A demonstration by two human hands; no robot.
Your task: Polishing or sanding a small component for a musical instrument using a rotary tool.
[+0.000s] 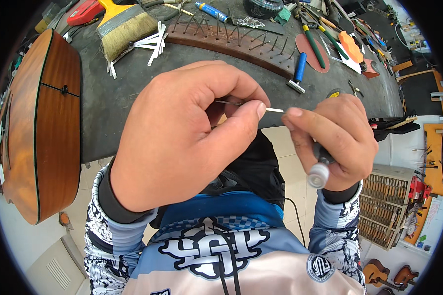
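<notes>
Left hand point(182, 132): pinching a thin strip point(274, 110) — we keep it steady, unbent.
Right hand point(343, 135): curled round a tool point(320, 173), fingertips by the strip's end — we press lightly.

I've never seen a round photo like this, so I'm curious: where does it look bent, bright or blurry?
In the head view, dark corners frame the picture and the edges of the workbench look bowed; in the head view, pale floor tiles look bright beside that dark surface; also in the head view, the right hand seems slightly softer than the left hand.
</notes>
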